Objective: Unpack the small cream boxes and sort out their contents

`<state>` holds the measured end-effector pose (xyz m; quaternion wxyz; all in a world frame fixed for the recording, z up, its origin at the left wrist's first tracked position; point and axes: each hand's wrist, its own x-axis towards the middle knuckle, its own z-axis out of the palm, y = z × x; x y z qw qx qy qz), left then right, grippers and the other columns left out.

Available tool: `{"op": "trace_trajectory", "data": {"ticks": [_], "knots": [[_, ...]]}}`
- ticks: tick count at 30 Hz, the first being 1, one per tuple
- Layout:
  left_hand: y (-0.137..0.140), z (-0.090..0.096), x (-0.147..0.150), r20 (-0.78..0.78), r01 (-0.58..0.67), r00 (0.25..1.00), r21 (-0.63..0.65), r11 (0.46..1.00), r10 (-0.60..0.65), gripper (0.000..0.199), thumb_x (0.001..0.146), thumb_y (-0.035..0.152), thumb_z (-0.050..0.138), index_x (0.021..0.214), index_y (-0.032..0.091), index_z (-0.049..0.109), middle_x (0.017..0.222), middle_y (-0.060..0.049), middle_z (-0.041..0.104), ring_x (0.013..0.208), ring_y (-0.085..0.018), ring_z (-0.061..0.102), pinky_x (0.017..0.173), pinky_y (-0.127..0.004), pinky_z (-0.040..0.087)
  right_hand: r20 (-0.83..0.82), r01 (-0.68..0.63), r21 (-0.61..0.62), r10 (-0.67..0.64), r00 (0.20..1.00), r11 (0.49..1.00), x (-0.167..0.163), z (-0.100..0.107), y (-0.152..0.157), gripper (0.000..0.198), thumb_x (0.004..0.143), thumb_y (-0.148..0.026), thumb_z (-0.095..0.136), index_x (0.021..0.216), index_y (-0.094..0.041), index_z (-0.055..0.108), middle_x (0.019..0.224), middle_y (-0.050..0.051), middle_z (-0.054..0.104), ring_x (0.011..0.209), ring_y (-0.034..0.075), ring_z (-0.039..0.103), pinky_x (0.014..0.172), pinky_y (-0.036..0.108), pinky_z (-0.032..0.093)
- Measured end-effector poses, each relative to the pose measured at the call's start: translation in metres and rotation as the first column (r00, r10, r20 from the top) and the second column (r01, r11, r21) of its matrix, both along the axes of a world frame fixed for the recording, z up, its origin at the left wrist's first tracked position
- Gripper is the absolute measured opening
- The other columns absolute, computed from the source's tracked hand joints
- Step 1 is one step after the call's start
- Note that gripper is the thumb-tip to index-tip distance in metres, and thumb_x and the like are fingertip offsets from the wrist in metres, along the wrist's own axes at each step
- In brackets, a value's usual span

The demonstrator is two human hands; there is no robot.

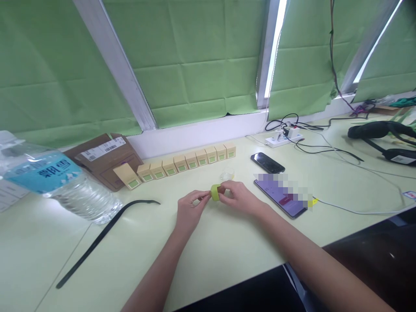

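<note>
A small yellow-green band [215,192], curled into a loop, is held between both hands above the middle of the table. My left hand [191,207] pinches its left edge with thumb and fingertips. On the other side, my right hand [239,196] grips it with thumb and index finger. Just behind the fingers lies a crumpled piece of clear plastic [226,175]. A row of small tan boxes [186,162] with green labels stands farther back, and one tan box [127,175] at its left end is tilted.
A large water bottle [61,177], a cardboard box [107,158] and a curved black strip [107,229] are on the left. Right of my hands lie a black phone [267,163] and a lit phone [282,195]. Behind are a power strip [284,138] with cables and a black headset [383,138].
</note>
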<state>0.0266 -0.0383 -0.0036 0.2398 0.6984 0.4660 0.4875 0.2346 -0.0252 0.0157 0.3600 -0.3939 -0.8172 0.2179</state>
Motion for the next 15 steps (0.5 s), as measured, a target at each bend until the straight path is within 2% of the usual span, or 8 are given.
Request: {"op": "trace_trajectory", "data": {"ticks": [10, 15], "knots": [[-0.0004, -0.0011, -0.0001, -0.047, 0.004, 0.999, -0.024, 1.000, -0.005, 0.012, 0.084, 0.029, 0.069, 0.089, 0.025, 0.080, 0.087, -0.002, 0.077, 0.080, -0.018, 0.070, 0.074, -0.030, 0.054, 0.141, 0.006, 0.071, -0.016, 0.990, 0.997, -0.0019, -0.0006, 0.0001, 0.008, 0.092, -0.021, 0.058, 0.089, -0.019, 0.066, 0.086, 0.006, 0.070, 0.081, 0.019, 0.063, 0.072, 0.031, 0.043], [0.0014, -0.0025, 0.0018, 0.006, -0.005, 1.000, -0.093, 0.996, 0.006, 0.013, 0.083, 0.031, 0.071, 0.088, 0.024, 0.080, 0.088, -0.003, 0.077, 0.082, -0.019, 0.070, 0.073, -0.030, 0.054, 0.132, 0.013, 0.065, -0.022, 0.991, 0.998, -0.0025, -0.0039, 0.0028, 0.007, 0.092, -0.021, 0.059, 0.090, -0.018, 0.066, 0.087, 0.006, 0.071, 0.082, 0.019, 0.063, 0.073, 0.030, 0.044]]}}
